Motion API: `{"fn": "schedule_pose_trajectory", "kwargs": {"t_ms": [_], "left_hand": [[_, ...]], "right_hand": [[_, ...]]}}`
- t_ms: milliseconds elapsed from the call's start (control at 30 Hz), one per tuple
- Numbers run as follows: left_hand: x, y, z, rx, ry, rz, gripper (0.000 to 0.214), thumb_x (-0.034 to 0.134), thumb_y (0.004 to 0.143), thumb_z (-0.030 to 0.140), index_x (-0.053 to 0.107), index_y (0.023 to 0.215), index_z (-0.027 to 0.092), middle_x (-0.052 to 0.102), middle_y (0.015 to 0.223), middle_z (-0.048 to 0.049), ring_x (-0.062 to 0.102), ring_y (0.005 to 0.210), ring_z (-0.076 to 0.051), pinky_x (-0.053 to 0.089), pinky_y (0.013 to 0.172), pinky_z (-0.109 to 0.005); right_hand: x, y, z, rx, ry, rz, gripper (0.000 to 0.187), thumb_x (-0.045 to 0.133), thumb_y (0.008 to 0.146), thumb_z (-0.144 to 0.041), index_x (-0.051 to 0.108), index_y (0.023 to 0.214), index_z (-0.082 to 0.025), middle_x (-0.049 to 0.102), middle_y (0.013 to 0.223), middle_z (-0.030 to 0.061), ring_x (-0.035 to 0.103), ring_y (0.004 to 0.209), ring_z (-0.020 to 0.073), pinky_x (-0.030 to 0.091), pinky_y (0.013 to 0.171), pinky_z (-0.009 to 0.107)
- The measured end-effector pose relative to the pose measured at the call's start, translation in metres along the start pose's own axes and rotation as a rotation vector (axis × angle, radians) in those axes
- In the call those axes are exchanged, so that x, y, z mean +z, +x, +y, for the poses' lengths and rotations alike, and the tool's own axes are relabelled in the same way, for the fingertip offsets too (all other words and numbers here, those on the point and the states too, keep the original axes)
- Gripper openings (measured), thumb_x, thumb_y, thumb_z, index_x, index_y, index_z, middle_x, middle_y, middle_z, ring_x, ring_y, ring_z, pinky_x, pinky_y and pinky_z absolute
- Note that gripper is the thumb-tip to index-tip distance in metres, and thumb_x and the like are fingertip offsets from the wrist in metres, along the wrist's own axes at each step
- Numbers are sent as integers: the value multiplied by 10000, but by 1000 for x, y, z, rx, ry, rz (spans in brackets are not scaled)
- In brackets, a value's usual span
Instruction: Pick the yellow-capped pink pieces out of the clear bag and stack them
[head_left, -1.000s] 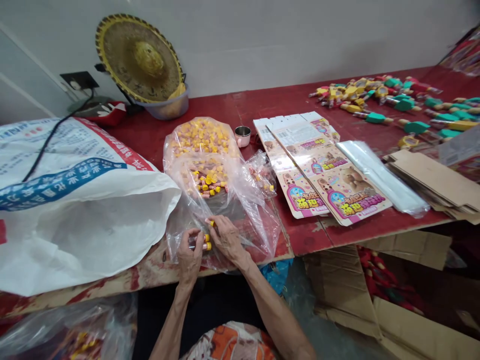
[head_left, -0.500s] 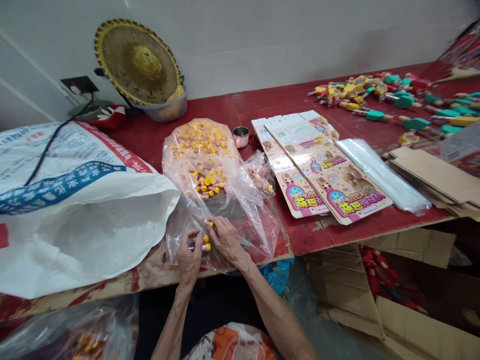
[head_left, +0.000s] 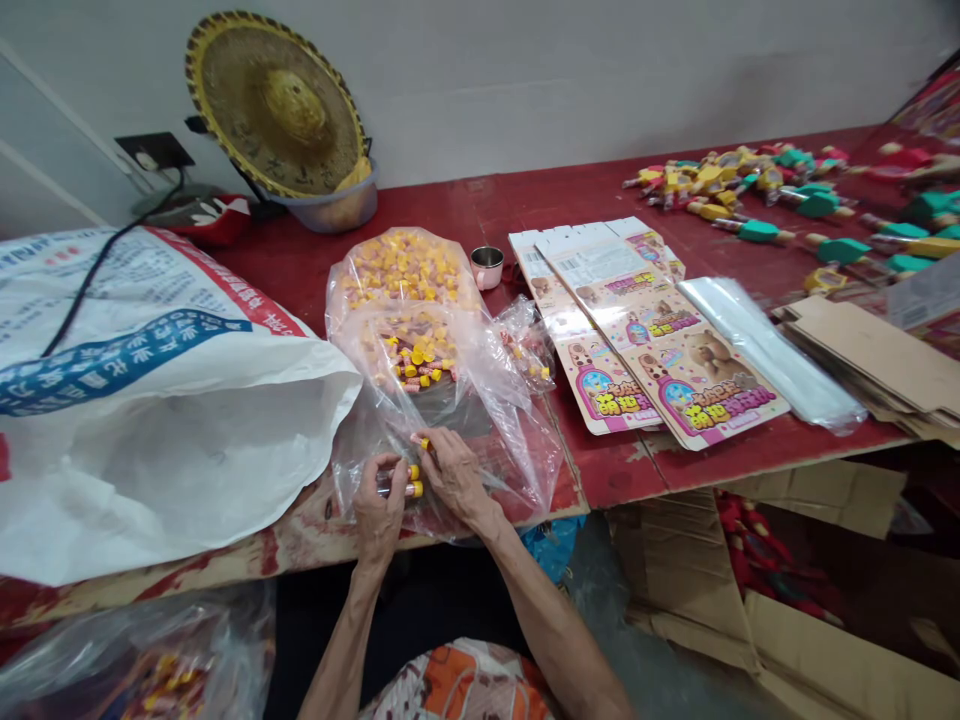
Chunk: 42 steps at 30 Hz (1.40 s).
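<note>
My left hand (head_left: 379, 505) is closed around small clear tubes with yellow caps (head_left: 413, 481); two caps poke out toward the right. Close beside it, my right hand (head_left: 452, 475) pinches another yellow-capped tube (head_left: 425, 444) between thumb and fingers. Both hands are over the spread mouth of a clear plastic bag (head_left: 517, 450), at the table's front edge. Deeper in that bag lies a heap of yellow-capped tubes (head_left: 420, 350), some under the plastic and some showing through its opening.
A big white woven sack (head_left: 225, 450) gapes on the left. Printed cards (head_left: 675, 370), clear sleeves (head_left: 772, 350) and cardboard (head_left: 870, 345) lie to the right. Behind stand a metal cup (head_left: 487, 268) and a straw hat (head_left: 281, 110) in a basin. An open carton (head_left: 690, 560) sits below.
The view has shifted slightly. Both hands keep almost the same pose, with the tubes still in them.
</note>
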<state>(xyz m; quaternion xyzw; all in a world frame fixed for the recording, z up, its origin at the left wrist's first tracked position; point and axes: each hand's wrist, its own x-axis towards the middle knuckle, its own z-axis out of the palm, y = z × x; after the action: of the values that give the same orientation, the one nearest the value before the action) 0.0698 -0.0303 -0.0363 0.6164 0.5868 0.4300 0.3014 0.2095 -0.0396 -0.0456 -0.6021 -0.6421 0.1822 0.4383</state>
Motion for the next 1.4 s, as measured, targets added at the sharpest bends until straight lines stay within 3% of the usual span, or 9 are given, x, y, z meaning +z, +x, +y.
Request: {"fn": "schedule_pose_trajectory", "kwargs": {"t_ms": [1400], "left_hand": [[2,0,-6,60,41,26,357,608,916,572,666,929,221,727,875,-38,717,747,-186,603,671,-300]], "right_hand": [[-2,0,-1,-14,14,1,217,468,1072,-187,637,1207,-208,708,1119,81,641,1031,234,522,948,375]]}}
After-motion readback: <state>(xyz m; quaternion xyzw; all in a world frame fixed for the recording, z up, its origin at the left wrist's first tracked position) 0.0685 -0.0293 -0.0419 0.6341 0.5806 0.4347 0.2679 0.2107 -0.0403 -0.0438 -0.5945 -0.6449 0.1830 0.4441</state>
